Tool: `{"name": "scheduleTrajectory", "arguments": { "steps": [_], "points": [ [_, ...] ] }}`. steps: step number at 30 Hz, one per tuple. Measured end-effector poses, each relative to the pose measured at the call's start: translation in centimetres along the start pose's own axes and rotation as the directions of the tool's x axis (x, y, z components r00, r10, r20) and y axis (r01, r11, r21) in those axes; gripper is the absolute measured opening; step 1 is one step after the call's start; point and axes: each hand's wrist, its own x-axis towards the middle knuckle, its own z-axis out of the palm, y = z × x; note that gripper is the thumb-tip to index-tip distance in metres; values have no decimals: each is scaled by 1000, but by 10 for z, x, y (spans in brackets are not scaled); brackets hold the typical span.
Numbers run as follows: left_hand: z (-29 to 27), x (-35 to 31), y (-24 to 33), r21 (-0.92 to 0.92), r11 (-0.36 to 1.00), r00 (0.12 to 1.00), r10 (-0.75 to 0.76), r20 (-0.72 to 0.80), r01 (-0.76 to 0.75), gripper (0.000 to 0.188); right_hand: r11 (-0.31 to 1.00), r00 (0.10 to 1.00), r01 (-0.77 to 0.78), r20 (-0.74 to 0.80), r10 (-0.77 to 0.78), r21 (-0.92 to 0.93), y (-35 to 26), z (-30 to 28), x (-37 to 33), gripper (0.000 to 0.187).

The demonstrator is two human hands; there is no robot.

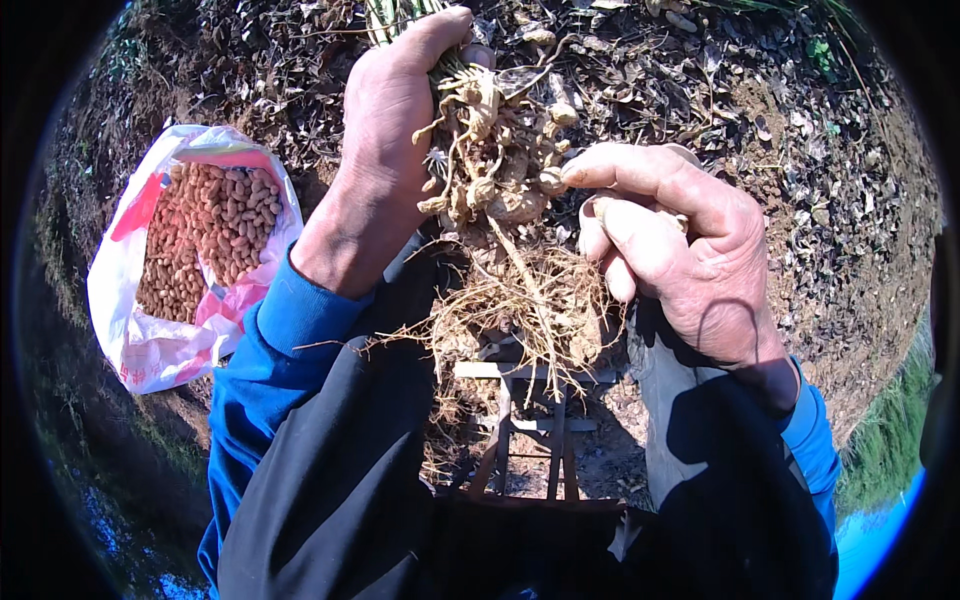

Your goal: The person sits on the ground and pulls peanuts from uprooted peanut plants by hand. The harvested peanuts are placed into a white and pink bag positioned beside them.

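A peanut plant (488, 160) hangs roots-down in front of me, with my left hand (385, 135) closed around its green stems near the top. Clusters of dirty pods cling below that grip, and a tangle of thin tan roots (535, 300) spreads underneath. At the right side of the cluster, my right hand (690, 250) reaches its index fingertip to a round pod (552, 180). Its thumb and other fingers are curled in. Something tan shows between index finger and thumb, too covered to make out.
To the left stands an open white-and-pink plastic bag (120, 290) holding many loose peanuts (220, 220). Dry leaves (640, 75) litter the soil ahead and to the right. Between my dark-trousered legs is a small metal frame (505, 425). Green grass (885, 440) grows at the lower right.
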Motion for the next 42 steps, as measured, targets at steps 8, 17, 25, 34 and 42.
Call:
{"name": "scheduleTrajectory", "arguments": {
  "steps": [8,17,25,34,42],
  "points": [
    [-6,1,-3,-77,995,995,61,77,-55,21,920,965,261,66,-253,-292,8,1,4,13],
    [3,1,-2,-83,996,995,30,99,-22,22,845,903,380,-46,-426,-376,29,2,9,31],
    [10,3,-8,20,1000,999,-21,-46,21,18,803,844,527,58,-534,-278,18,7,14,28],
    [33,-4,-14,207,976,976,103,-192,-63,21,754,854,507,123,-506,-417,20,12,16,16],
    [22,-2,-14,123,992,995,18,-95,-7,18,783,834,464,-94,-544,-414,17,16,11,17]
  ]
}}
